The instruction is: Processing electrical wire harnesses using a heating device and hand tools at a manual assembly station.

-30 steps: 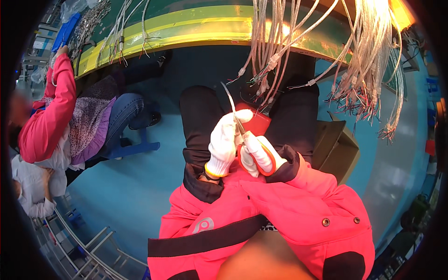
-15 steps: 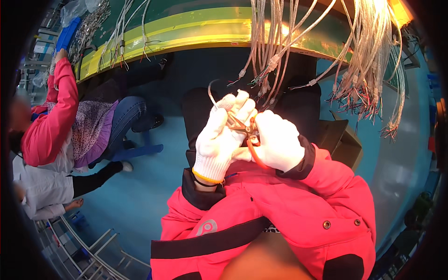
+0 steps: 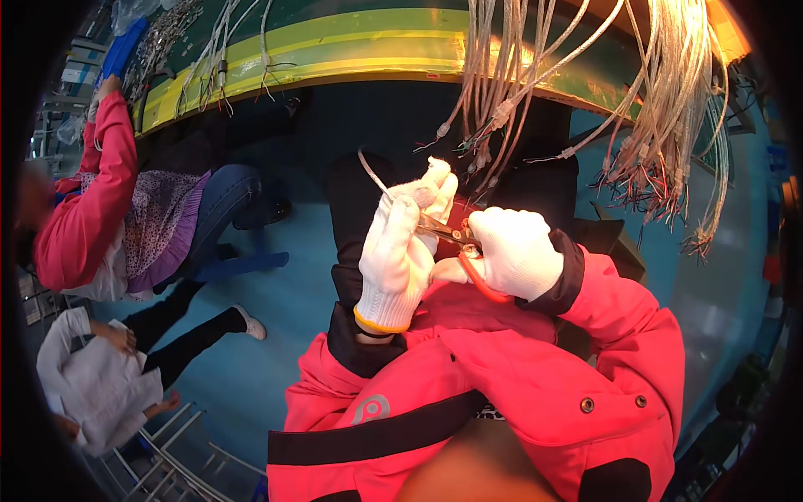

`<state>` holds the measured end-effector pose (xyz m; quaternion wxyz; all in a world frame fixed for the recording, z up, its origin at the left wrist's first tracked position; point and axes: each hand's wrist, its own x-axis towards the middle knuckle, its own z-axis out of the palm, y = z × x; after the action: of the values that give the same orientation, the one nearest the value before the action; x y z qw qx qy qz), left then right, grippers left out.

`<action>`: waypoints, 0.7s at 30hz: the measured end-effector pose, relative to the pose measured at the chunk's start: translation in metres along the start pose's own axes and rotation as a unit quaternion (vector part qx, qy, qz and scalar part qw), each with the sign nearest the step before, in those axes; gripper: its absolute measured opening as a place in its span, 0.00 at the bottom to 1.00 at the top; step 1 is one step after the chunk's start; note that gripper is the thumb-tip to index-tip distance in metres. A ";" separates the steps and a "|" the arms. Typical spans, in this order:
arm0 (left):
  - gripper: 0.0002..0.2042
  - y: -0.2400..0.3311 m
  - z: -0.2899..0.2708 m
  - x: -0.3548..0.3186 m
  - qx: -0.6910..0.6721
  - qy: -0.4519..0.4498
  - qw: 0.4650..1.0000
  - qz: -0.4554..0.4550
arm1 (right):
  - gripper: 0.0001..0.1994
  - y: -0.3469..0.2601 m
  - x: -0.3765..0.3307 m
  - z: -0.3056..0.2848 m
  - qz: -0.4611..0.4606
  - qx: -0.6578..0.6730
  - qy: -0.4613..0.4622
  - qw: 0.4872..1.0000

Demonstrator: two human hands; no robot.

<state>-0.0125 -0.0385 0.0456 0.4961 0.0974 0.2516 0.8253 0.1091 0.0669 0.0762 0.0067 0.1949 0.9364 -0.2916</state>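
Observation:
My left hand (image 3: 390, 261), in a white knit glove with a yellow cuff edge, is closed on a thin grey cable (image 3: 373, 174). One end of the cable sticks up past the fingers; the rest is hidden in the glove. In my right hand (image 3: 522, 256), also white-gloved, is a pair of scissors (image 3: 488, 284) with red handles. Their metal blades reach left to the fingers of my left hand and look nearly closed. Whether a wire lies between the blades is hidden.
A green bench with a yellow edge (image 3: 351, 71) runs across the top. Bundles of clear-sheathed cables (image 3: 669, 92) with bare coloured wire ends hang over it at right. A cardboard box (image 3: 623, 251) stands beyond my right sleeve. Two people (image 3: 88, 192) are at left, one at the bench.
The scissor blades have come closer together, and my right hand has shifted slightly right. My left fingers have curled more around the cable. The person in white at left has moved.

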 end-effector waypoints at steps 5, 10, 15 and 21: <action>0.12 0.001 0.000 -0.007 0.057 0.028 0.998 0.003 | 0.24 0.005 0.001 -0.003 0.011 0.074 -0.111 0.991; 0.12 -0.004 0.002 -0.008 -0.023 -0.028 0.999 -0.001 | 0.24 0.011 0.000 -0.007 0.186 0.532 -0.326 0.759; 0.11 -0.002 0.011 -0.008 0.049 0.015 0.998 -0.037 | 0.22 0.002 -0.009 -0.020 0.196 0.587 -0.325 0.715; 0.11 0.030 0.011 -0.007 0.615 0.044 0.777 -0.126 | 0.24 0.009 -0.022 -0.005 0.052 0.131 -0.070 0.988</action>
<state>-0.0277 -0.0522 0.0707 0.4191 0.3130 0.7369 0.4283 0.1331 0.0692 0.0783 0.0621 0.2218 0.8760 -0.4238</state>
